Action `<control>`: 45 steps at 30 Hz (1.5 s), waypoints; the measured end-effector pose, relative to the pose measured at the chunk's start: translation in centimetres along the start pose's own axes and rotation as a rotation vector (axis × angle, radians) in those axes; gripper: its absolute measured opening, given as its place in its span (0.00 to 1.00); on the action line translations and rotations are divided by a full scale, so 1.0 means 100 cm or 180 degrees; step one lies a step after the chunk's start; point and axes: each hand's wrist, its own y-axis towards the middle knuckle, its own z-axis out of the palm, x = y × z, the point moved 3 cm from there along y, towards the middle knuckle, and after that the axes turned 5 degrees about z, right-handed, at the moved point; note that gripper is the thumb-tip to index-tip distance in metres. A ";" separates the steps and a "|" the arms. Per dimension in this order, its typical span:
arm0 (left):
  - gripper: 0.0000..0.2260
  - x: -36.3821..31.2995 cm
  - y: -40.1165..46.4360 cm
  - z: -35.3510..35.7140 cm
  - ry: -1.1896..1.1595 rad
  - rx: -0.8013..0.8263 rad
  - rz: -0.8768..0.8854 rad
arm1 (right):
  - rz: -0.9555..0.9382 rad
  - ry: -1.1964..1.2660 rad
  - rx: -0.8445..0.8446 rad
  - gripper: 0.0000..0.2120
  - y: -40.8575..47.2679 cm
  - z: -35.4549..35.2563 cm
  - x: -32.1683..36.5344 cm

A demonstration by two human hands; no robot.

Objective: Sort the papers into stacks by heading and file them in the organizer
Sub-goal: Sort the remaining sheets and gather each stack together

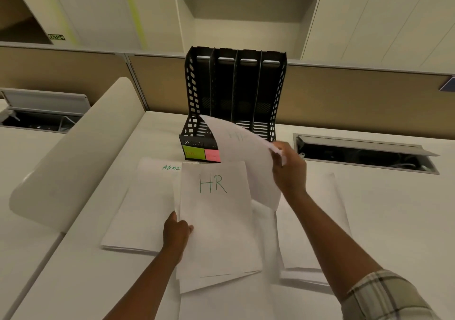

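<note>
Checked sleeve [384,295] at the lower right, cut off by the frame edge, leads up the right forearm to the right hand [286,169], its grip pinched on a curling white sheet [243,157] lifted mid-frame; the faint heading showing through is too dim to read. Left hand [177,231] grips the left edge of the white paper stack headed "HR" in green [216,221], fingers hidden beneath it. Left of that, another white stack [140,209] shows only "ADMI", the rest covered. More white sheets [317,221] lie right, headings hidden. Behind, on the pale surface [394,221], stands the black four-slot organizer [234,90], sticky-note labels illegible.
</note>
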 end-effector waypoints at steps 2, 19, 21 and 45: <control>0.29 -0.002 -0.005 0.001 -0.0037 0.0080 -0.0006 | -0.0329 0.0077 -0.0413 0.09 0.013 -0.025 0.017; 0.33 -0.012 -0.039 0.016 0.0218 0.1203 0.0864 | 0.0401 0.0248 -0.0747 0.13 0.007 -0.092 0.035; 0.27 -0.010 -0.039 0.018 0.0059 0.1072 0.0682 | 0.0305 0.0312 -0.0741 0.14 0.010 -0.097 0.040; 0.19 -0.033 -0.035 0.029 0.0606 0.0315 0.0567 | 0.0484 0.1104 -0.0674 0.08 0.009 -0.101 0.053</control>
